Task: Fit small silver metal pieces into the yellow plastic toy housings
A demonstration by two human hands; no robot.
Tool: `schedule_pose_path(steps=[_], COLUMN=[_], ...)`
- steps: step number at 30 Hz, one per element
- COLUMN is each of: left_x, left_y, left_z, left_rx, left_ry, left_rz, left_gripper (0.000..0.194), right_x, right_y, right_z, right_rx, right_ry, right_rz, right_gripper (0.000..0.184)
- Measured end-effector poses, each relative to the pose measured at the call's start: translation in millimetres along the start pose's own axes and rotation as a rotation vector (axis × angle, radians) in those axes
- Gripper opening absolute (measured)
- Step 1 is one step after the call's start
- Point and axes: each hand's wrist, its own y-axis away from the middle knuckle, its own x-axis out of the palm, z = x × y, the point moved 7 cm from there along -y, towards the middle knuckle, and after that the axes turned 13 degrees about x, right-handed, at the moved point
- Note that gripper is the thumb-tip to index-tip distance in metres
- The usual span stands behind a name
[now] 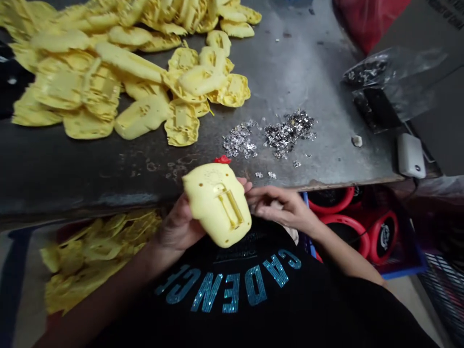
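My left hand (pixel 181 227) grips a yellow plastic toy shell (pixel 216 203) with a small red piece at its top, holding it just below the table's front edge. My right hand (pixel 281 208) is right beside the shell's right side, its fingers curled and pinched together near the shell; what they hold, if anything, is too small to make out. Two small heaps of little silver metal parts (pixel 270 135) lie on the grey table (pixel 308 82) just beyond my hands.
A big pile of yellow plastic shells (pixel 119 72) covers the table's far left. More yellow shells (pixel 94 251) fill a bin below on the left. A blue crate with red round parts (pixel 358 227) sits below right. A clear plastic bag (pixel 391 87) and white device (pixel 411 155) lie at right.
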Motion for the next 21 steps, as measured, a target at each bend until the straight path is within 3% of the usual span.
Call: schedule_pose_path(steps=[3,4,6,9,12,15,18,21], left_x=[4.6,5.2,5.4,8.0,14.3,26.1,41.3,45.4], left_y=[-1.5,-2.0,-3.3,-6.1,-8.2,-6.5,-4.0,-2.7], left_z=[-11.5,-13.9,-15.5,-10.0,-2.0,7.3,15.2,18.4], left_rx=[-0.007,-0.024,-0.061,-0.124,-0.159,-0.230,-0.322,-0.343], left_ry=[0.030,0.023,0.009,0.033,0.094,0.192,0.262,0.269], left_rz=[-0.101,-0.132,-0.185,-0.190,-0.151,-0.110,-0.015,0.010], left_gripper=[0.083,0.083,0.083,0.086,0.083,0.078,0.084,0.085], right_x=[-94.5,-119.6,-156.3,-178.8,-177.0,-158.3,-121.8,-69.0], right_y=[28.4,32.5,31.3,16.2,6.8,11.6,22.2,26.0], right_z=[21.2,20.9,16.1,7.4,6.1,15.0,35.7,60.7], right_rx=[-0.184,-0.174,-0.145,-0.111,-0.118,-0.186,-0.331,-0.474], right_ry=[0.665,0.721,0.778,0.837,0.877,0.815,0.709,0.711], right_rz=[-0.669,-0.767,-0.854,-0.848,-0.824,-0.770,-0.674,-0.498], right_gripper=[0.012,0.009,0.009,0.010,0.006,0.005,0.006,0.018])
